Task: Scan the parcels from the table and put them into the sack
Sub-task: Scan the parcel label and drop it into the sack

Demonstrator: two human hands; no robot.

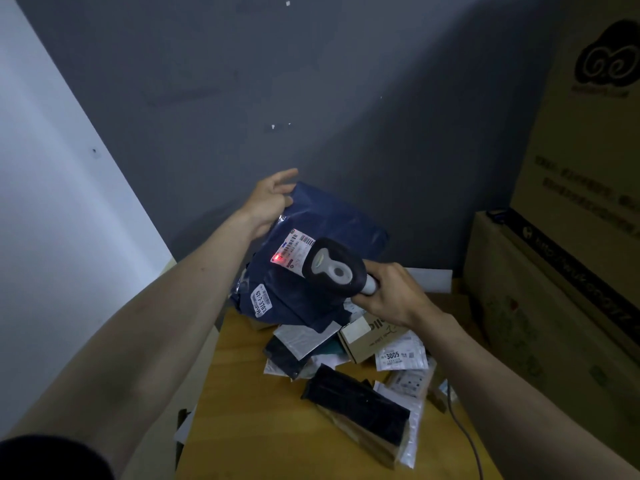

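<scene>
While you hold the blue parcel (322,220) up over the table (242,393), your left hand (268,202) pinches its top corner and your right hand (388,292) clamps the scanner (334,268). Its long axis hangs tilted, lower-left to upper-right, label toward you. Slack film could fold the barcode and cause a misread.
</scene>
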